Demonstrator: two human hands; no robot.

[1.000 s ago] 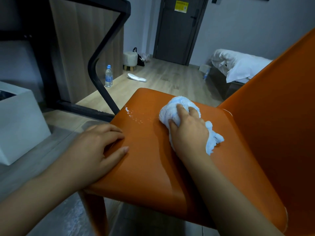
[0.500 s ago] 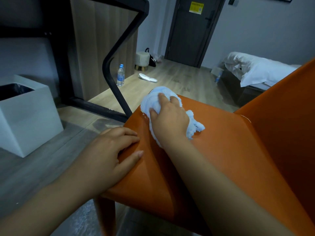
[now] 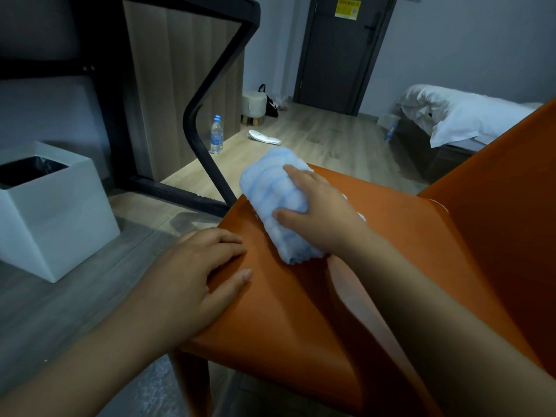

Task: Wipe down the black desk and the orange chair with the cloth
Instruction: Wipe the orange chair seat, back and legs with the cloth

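- One view only, worn on the head (a wide-angle one), looking forward and down.
- Close in: the left hand (image 3: 192,278) and right hand (image 3: 319,218) on the orange chair seat (image 3: 301,311) fill the lower frame.
- Beyond the hands, the floor (image 3: 316,136) runs to a grey door (image 3: 340,49).

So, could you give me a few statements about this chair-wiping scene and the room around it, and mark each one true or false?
1. The right hand grips the cloth against the seat of the orange chair. True.
2. Both hands hold cloths. False: the left hand rests bare on the seat's edge.
3. A water bottle stands upright on the floor. True.
4. The bin sits on top of the chair. False: the white bin stands on the floor, to the left of the chair.
5. The door is wide open. False: the door at the back is closed.
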